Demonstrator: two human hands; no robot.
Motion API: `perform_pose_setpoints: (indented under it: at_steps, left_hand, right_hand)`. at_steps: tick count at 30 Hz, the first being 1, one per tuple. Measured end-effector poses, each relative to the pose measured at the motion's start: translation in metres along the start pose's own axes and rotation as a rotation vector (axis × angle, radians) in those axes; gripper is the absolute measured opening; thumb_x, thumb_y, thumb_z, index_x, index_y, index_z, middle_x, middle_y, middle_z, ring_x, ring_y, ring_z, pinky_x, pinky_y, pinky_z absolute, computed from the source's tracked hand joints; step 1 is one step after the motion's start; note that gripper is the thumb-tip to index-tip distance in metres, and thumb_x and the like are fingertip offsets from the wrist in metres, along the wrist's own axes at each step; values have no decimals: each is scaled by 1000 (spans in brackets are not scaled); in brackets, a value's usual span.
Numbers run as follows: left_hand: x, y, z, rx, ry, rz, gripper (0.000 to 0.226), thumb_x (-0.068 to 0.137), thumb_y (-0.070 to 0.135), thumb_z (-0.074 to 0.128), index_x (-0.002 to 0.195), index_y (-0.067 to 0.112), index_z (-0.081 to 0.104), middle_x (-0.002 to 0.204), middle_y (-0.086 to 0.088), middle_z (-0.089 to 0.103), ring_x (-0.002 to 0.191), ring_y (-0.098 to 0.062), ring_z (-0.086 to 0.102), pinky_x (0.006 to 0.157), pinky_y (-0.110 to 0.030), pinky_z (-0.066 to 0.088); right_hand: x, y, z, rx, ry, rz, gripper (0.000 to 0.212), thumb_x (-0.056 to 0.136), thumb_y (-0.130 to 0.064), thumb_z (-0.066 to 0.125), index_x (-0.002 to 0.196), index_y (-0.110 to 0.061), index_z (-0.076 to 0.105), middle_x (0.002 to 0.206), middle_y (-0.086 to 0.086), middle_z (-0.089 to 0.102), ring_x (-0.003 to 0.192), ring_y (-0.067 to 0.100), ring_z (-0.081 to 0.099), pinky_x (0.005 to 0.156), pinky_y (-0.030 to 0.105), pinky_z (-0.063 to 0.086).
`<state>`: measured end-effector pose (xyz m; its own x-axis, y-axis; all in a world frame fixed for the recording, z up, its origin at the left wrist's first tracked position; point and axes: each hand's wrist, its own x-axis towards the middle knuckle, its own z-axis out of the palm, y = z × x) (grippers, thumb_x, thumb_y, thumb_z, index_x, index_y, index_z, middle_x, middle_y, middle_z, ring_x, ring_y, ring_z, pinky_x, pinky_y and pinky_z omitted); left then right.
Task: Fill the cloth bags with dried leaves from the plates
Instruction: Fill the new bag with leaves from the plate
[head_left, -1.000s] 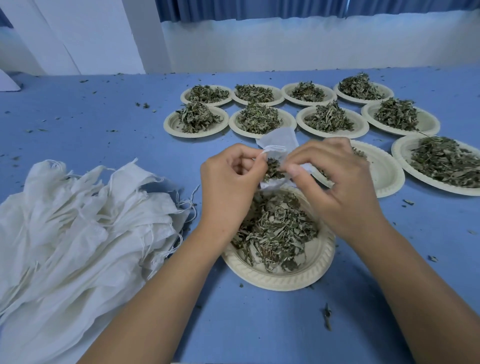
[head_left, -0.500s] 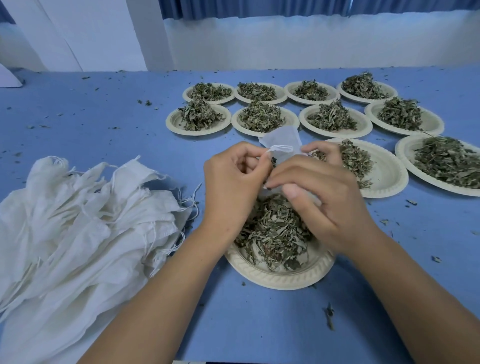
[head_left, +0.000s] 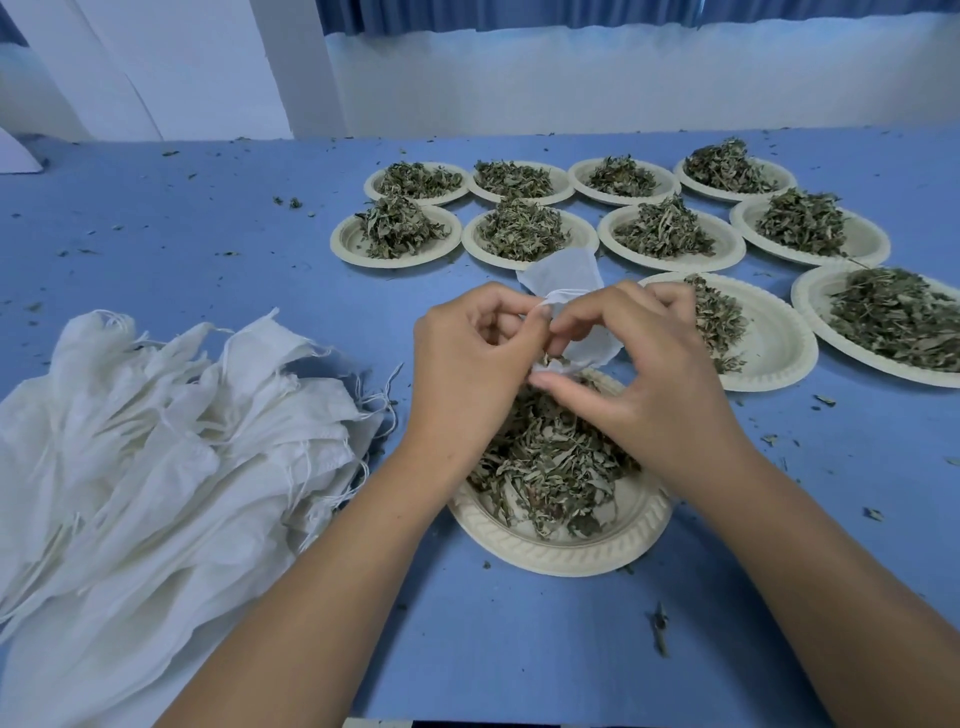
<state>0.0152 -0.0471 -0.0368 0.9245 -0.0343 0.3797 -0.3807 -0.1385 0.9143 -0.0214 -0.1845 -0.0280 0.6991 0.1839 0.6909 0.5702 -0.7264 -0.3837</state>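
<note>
Spreading over the blue tabletop at the person's left is a heap of empty cloth bags, close enough to draw from without stretching. Beyond, paper plates piled with leaves stand in rows, touching or nearly so, likely portions waiting their turn. The nearest plate sits directly under the work, so any dried leaves that spill fall back onto it. Above it, the left hand pinches the mouth of one small cloth bag. The right hand pinches the rim opposite, seemingly tucking leaves in.
</note>
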Motion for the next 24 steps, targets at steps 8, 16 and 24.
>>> perform_pose_setpoints:
  at_steps: [8,16,24]
  left_hand:
    - [-1,1,0,-11,-12,5,13,88,12,70,76,17,70,49,8,58,44,-4,51,46,-19,43]
    - [-2,1,-1,-18,-61,35,16,89,10,68,75,18,69,47,9,56,37,-8,49,43,-18,42]
    - [-2,6,-3,-100,-36,30,12,88,9,69,77,10,70,48,-4,56,37,-6,48,41,-17,41]
  right_hand:
    - [-1,-4,-1,233,91,225,15,70,-27,82,74,-29,68,82,-6,64,87,5,56,94,22,25]
    - [0,3,3,-108,142,226,6,73,-22,80,75,-21,74,76,-29,44,92,3,43,84,24,20]
    - [1,-4,-3,-74,-183,59,48,97,-40,27,80,-26,70,85,-15,66,120,11,47,106,34,12]
